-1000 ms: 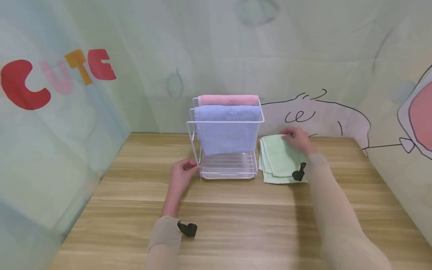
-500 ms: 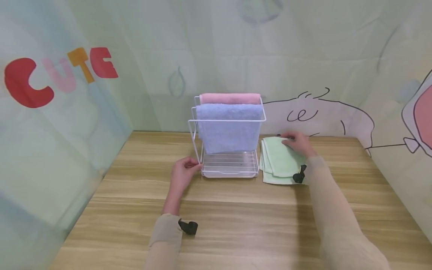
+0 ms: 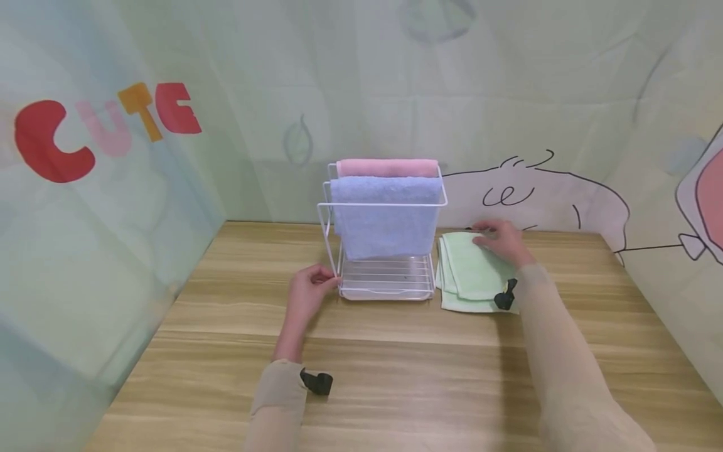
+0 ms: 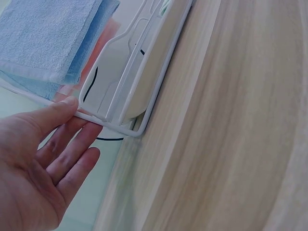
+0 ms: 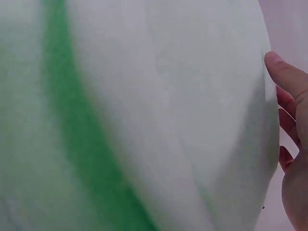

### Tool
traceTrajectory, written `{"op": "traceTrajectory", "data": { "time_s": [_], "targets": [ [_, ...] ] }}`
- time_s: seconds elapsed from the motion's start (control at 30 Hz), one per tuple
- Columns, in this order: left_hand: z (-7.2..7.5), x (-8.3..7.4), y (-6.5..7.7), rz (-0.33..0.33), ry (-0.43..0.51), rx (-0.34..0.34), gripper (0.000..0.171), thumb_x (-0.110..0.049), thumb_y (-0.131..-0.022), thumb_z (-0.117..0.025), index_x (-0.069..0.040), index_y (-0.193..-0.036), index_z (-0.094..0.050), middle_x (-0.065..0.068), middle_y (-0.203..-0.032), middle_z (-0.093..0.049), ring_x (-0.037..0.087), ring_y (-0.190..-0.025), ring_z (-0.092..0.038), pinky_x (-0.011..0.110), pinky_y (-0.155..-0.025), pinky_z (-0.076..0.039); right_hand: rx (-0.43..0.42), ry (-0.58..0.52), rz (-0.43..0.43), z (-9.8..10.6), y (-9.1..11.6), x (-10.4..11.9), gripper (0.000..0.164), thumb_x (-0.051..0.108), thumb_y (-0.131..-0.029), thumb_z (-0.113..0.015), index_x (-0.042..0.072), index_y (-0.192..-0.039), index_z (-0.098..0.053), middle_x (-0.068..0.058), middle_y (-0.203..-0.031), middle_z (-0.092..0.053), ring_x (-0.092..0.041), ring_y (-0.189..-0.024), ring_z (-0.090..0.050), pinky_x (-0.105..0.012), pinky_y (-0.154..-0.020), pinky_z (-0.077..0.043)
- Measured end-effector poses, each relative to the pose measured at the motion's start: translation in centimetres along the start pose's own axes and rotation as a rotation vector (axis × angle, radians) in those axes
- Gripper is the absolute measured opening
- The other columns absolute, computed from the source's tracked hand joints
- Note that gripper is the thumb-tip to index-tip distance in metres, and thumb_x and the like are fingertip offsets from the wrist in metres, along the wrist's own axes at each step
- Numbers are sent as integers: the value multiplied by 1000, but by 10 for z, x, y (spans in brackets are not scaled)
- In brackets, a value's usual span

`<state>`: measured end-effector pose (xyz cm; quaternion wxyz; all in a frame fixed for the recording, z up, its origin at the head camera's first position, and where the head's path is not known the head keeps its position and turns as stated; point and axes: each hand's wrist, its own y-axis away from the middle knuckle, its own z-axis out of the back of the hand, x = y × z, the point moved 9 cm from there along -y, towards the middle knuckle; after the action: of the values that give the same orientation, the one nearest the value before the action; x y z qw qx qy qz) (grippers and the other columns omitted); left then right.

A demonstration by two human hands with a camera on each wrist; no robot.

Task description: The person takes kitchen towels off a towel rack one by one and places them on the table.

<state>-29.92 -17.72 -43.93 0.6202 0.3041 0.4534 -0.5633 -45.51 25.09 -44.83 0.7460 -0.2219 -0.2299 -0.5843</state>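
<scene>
A white wire rack (image 3: 383, 204) stands on the table, with a folded blue towel (image 3: 390, 220) and a folded pink towel (image 3: 387, 167) draped over its bars. At its lower left post, my left hand (image 3: 307, 292) pinches the wire between thumb and fingers; the left wrist view shows the thumb (image 4: 70, 102) on top of the wire. To the right of the rack lies a folded light green towel (image 3: 474, 270). My right hand (image 3: 504, 242) pinches its far edge. In the right wrist view the towel (image 5: 211, 96) fills most of the picture, the thumb (image 5: 286, 74) at its edge.
A shallow tray (image 3: 386, 294) sits under the wire grid at the rack's base. Behind the wooden table (image 3: 395, 376) hangs a printed curtain (image 3: 271, 94) close to the rack. Black wrist cameras (image 3: 316, 382) are strapped to both sleeves.
The head view shifts slightly. Both hands keep their hold, and the rack and the green towel stay in place.
</scene>
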Motion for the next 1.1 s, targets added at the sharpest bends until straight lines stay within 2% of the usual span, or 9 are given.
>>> {"op": "traceTrajectory", "data": {
  "time_s": [0.1,0.2,0.37,0.57,0.87,1.1],
  "targets": [
    [0,0,0,-3,8,1,14,-6,-81,-79,3,-87,-70,20,-92,-74,9,-76,-67,15,-70,-54,-15,3,6,5,0,1,43,25,-93,-68,11,-133,-58,-18,-140,-57,-41,-131,-46,-71,-113,-9],
    [1,1,1,-2,9,3,14,-6,-82,-79,3,-87,-69,20,-92,-74,5,-75,-65,13,-69,-52,-26,11,18,11,2,5,45,25,-93,-68,11,-134,-57,-19,-142,-56,-41,-131,-45,-71,-111,-14],
    [1,1,0,1,-8,3,14,-7,-82,-79,2,-87,-69,19,-93,-75,13,-80,-69,15,-70,-54,-75,34,42,25,3,16,45,23,-92,-69,9,-133,-58,-19,-142,-56,-43,-130,-46,-69,-110,-22],
    [1,0,0,-10,3,2,14,-7,-82,-78,2,-87,-69,20,-93,-74,12,-79,-69,15,-70,-54,-132,25,87,44,-1,30,44,23,-92,-70,9,-132,-60,-19,-141,-57,-41,-128,-46,-71,-110,-17],
    [2,-1,-1,-11,21,4,13,-4,-81,-78,4,-86,-69,21,-91,-74,7,-75,-66,15,-70,-54,-227,23,215,73,-4,69,44,21,-90,-72,7,-131,-61,-20,-136,-59,-39,-125,-46,-65,-107,-23],
    [1,-1,0,-6,12,5,13,-6,-82,-78,2,-86,-69,20,-92,-75,7,-76,-66,13,-69,-53,-329,0,346,102,0,117,43,15,-89,-72,6,-130,-62,-20,-130,-63,-37,-119,-51,-55,-102,-30]
  ]
}}
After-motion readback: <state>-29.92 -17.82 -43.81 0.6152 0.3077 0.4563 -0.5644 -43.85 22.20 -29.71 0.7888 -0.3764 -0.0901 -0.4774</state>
